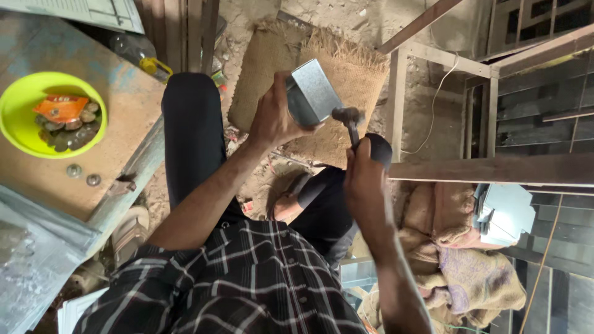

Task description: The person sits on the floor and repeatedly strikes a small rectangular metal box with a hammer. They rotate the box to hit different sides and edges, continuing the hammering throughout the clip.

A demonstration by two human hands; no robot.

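**Box in left hand, hammer in right**

Your left hand (275,114) is closed around the sheet-metal box (311,93), held up over your knee. It looks light, stiff, sharp-edged and easily dented; hold by the side. Your right hand (365,179) fists the hammer (349,120), head touching the box.
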